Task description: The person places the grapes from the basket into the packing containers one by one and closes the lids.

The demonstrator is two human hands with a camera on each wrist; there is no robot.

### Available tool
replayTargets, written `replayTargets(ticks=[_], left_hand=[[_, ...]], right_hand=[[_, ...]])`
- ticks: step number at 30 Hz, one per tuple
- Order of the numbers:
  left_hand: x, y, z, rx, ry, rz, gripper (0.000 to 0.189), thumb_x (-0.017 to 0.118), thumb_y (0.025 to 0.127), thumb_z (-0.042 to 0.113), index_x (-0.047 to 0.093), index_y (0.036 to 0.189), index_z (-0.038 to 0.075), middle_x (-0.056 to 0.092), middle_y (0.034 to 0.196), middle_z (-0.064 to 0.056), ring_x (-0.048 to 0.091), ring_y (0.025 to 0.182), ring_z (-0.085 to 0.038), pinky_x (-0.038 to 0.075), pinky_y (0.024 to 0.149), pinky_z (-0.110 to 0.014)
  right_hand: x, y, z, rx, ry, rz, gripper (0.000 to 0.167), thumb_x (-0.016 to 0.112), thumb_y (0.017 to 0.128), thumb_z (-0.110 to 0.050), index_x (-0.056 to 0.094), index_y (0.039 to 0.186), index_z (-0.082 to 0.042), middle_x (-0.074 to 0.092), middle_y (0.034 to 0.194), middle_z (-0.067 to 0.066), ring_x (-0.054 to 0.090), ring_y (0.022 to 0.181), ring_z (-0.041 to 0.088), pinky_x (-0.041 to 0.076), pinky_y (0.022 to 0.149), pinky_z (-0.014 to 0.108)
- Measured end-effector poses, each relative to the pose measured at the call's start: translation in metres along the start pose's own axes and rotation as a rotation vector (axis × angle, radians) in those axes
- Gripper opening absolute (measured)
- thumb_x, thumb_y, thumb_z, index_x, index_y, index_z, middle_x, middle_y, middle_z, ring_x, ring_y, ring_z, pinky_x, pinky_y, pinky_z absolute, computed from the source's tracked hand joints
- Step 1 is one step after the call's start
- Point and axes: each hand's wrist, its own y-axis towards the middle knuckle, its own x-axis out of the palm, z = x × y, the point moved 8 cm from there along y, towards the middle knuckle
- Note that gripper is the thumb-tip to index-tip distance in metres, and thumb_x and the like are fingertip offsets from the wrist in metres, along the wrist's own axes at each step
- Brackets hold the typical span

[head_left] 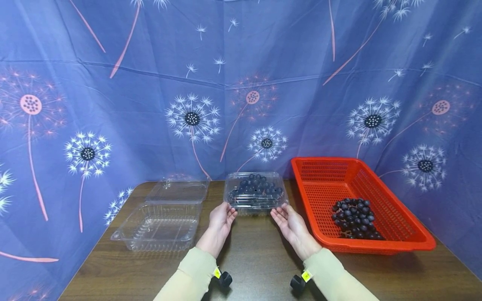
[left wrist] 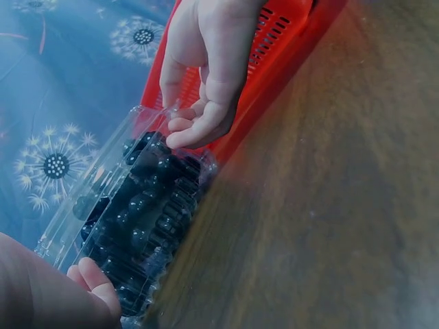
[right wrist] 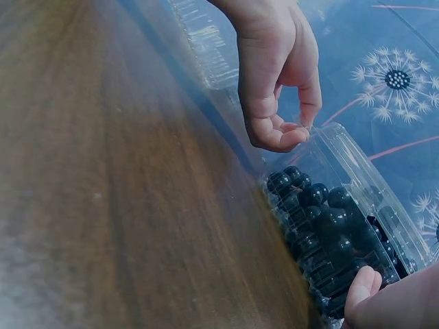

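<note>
A clear plastic clamshell box of dark grapes sits at the back middle of the table with its lid down. My left hand pinches its near left corner between thumb and fingers. At the near right corner, my right hand does the same. From the right wrist view, the left thumb and fingertips close on the corner tab of the box. Through the box wall in the left wrist view, the grapes show packed together.
On the left stands another clear clamshell, lid raised back and nothing inside. A red perforated basket on the right holds a bunch of dark grapes. Behind the wooden table hangs a blue dandelion-print cloth.
</note>
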Motion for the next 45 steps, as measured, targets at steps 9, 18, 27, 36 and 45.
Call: replayTargets(ticks=[9,18,27,36,45], left_hand=[[0.006,0.009,0.0,0.04,-0.042,0.033,0.011,0.042,0.084,-0.004,0.046,0.077,0.004,0.046,0.066,-0.001,0.05,0.059,-0.009,0.05,0.057,-0.019],[0.01,0.012,0.0,0.061,-0.056,0.055,0.009,0.041,0.083,-0.005,0.045,0.08,0.002,0.045,0.067,-0.002,0.048,0.058,-0.008,0.048,0.055,-0.018],[0.012,0.02,0.0,0.084,-0.058,0.078,0.009,0.041,0.083,-0.005,0.045,0.079,0.003,0.044,0.069,-0.003,0.048,0.058,-0.008,0.048,0.051,-0.017],[0.012,0.028,0.001,0.1,-0.07,0.101,0.011,0.042,0.083,-0.005,0.045,0.077,0.003,0.045,0.068,-0.004,0.049,0.057,-0.008,0.048,0.052,-0.018],[0.011,0.031,0.005,0.146,-0.028,0.138,0.011,0.044,0.086,-0.004,0.045,0.079,0.005,0.045,0.071,-0.005,0.048,0.058,-0.009,0.048,0.052,-0.018]], right_hand=[[0.002,0.013,-0.004,-0.038,0.002,0.016,0.009,0.036,0.101,-0.011,0.041,0.095,-0.008,0.05,0.086,0.006,0.058,0.088,0.02,0.047,0.096,0.032],[0.003,0.023,-0.003,-0.052,0.042,0.072,0.008,0.037,0.101,-0.012,0.041,0.095,-0.009,0.045,0.091,0.007,0.054,0.093,0.022,0.044,0.1,0.034],[0.005,0.031,-0.003,-0.063,0.042,0.094,0.008,0.037,0.101,-0.013,0.042,0.098,-0.007,0.046,0.092,0.006,0.055,0.089,0.019,0.043,0.101,0.033],[0.007,0.037,-0.003,-0.053,0.046,0.108,0.007,0.038,0.101,-0.014,0.041,0.101,-0.007,0.047,0.09,0.005,0.056,0.089,0.02,0.04,0.105,0.034],[0.009,0.037,-0.006,-0.107,-0.042,0.093,0.01,0.036,0.101,-0.015,0.04,0.103,-0.006,0.048,0.087,0.005,0.058,0.082,0.017,0.049,0.095,0.031]])
